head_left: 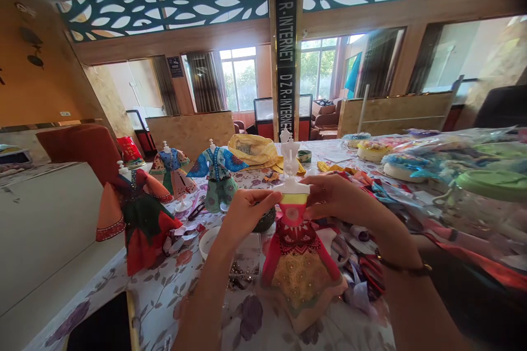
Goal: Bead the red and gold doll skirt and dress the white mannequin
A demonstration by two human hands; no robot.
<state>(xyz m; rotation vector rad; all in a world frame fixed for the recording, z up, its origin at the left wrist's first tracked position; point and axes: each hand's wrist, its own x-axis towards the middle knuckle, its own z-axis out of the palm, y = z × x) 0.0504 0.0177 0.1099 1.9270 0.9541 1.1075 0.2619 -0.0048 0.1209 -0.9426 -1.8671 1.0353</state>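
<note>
A small white doll figure (290,189) stands upright in front of me, dressed in a pink and yellow bodice (292,211) and a wide red and gold skirt (296,277). At the left edge of the bodice's top, my left hand (246,213) pinches with thumb and index finger. My right hand (343,200) is curled at the bodice's right side, its fingertips against the edge and partly hidden behind it. Behind the doll is another white bare figure (289,153). A clear box of beads (242,266) lies beside my left forearm.
Dressed dolls stand at the left, one in red and green (142,219), one in blue (216,170). A phone (102,326) lies front left. A green-lidded jar (489,200), fabric scraps and round trimmed pieces (373,149) crowd the right. A yellow bag (253,149) lies behind.
</note>
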